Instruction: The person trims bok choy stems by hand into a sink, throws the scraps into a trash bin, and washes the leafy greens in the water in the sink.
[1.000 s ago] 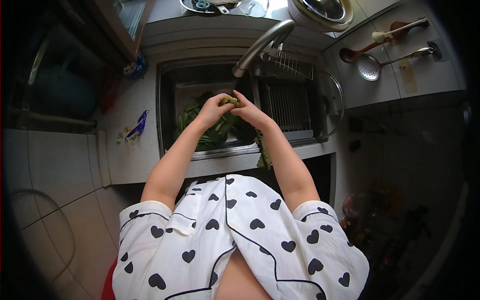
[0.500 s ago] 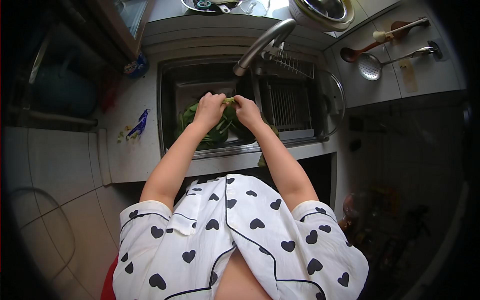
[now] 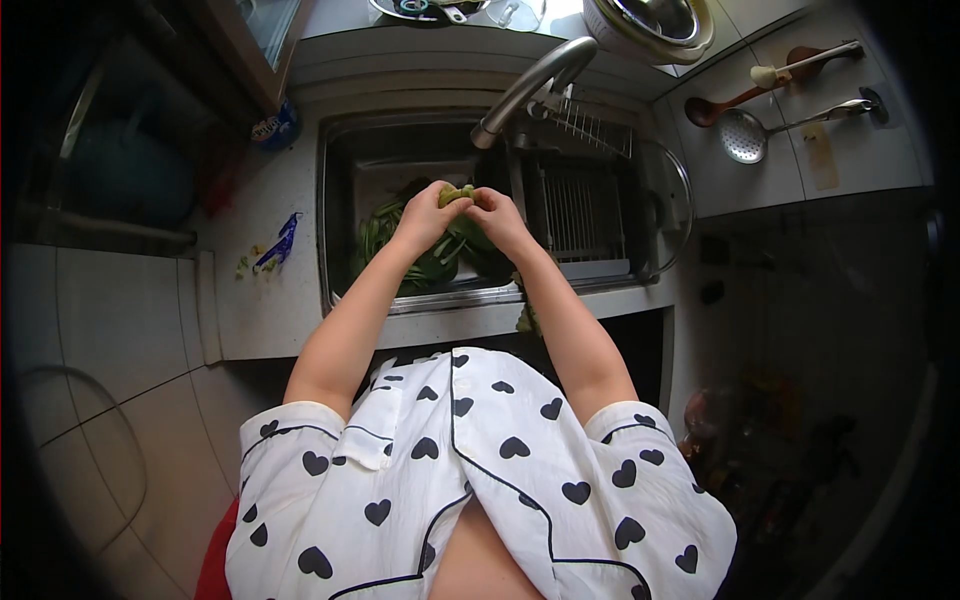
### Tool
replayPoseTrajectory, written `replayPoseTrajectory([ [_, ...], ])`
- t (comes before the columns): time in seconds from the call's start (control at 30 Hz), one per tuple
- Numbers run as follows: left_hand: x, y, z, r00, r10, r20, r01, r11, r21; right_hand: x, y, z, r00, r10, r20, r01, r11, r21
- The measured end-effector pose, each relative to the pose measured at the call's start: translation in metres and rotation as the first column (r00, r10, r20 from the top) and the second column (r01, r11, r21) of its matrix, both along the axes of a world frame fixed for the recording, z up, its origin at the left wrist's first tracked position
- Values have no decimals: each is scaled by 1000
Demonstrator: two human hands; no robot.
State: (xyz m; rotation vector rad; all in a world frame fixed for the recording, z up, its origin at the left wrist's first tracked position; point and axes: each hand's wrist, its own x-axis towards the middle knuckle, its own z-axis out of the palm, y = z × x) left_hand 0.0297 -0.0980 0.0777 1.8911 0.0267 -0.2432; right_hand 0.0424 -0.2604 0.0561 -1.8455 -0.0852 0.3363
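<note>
2 hands come together over the sink, and right between them is the green piece! The left hand has it gripped, thumb and fingers closed on 1 side; the right hand pinches it from the other, fingertips bent inward. Both are busy, then, with the fingertips very near each other. Stem or leaf? It is too small to tell from up here.

Down in the left basin, look at the greens: a loose heap of stems and broad leaves lying on the bottom, below the hands and spreading out to the left. 1 more leafy bit shows beside the right forearm, at the front edge of the tabletop, partly hidden by that arm.

Beyond the hands the tap arches over, its mouth well above the basin. Over in the right basin stands the rack, its bars in a row. Out on the left of the tabletop, a crumpled blue wrapper lies with pale scraps just beside it, and farther back sits a blue tub. Up on the tiled wall at right hang the ladle and the skimmer, with stacked bowls on the ledge behind the tap.
</note>
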Motion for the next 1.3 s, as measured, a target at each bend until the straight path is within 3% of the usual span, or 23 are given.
replayPoseTrajectory([
  [0.13, -2, 1, -1, 998, -3, 71, 0, 999, 43, -3, 3, 11, 998, 60, 1, -59, 997, -56],
  [0.2, -3, 3, 2, 992, -78, 95, 59, 980, 188, -3, -1, 16, 997, 55, -53, -60, 993, -99],
  [0.3, -5, 7, 14, 982, -173, 77, 131, 915, 381, -8, -5, 9, 986, 26, 167, 58, 877, -478],
  [0.33, -6, 8, 19, 978, -200, 60, 154, 885, 440, -8, -9, 8, 992, -16, 125, 71, 888, -454],
  [0.4, -4, 11, 13, 988, -154, -2, 149, 951, 271, -7, -18, 6, 995, -91, 35, 98, 909, -405],
  [0.43, 0, 13, 1, 992, -126, -9, 126, 977, 169, -5, -18, 1, 999, -32, 30, 41, 941, -337],
  [0.57, 5, 7, -19, 991, -102, -91, 80, 973, -214, -5, -12, 7, 981, 54, -187, -35, 994, 104],
  [0.67, 0, -1, -11, 999, -37, -29, 21, 909, -415, -4, -8, 14, 962, 54, -269, 0, 980, 197],
  [0.77, -1, 1, -7, 991, -71, -115, 4, 865, -501, -5, -9, 24, 960, 122, -251, -95, 988, 120],
  [0.87, 2, 6, -15, 985, -138, -104, 85, 911, -403, -7, -6, 23, 955, 96, -280, -65, 991, 116],
  [0.97, 2, 11, -14, 990, -133, -40, 126, 981, -147, -4, -3, 26, 982, 140, -125, -166, 959, -232],
  [1.07, 3, 12, -14, 987, -152, -60, 123, 931, -344, -2, -2, 23, 974, 141, -175, -151, 988, -41],
  [1.17, 1, 14, 5, 967, -193, -165, 100, 888, -449, -5, -5, 31, 886, 64, -459, 38, 977, 208],
  [1.3, 3, 18, -2, 953, -276, -122, 233, 931, -281, -6, -8, 24, 944, 137, -299, -134, 991, 28],
])
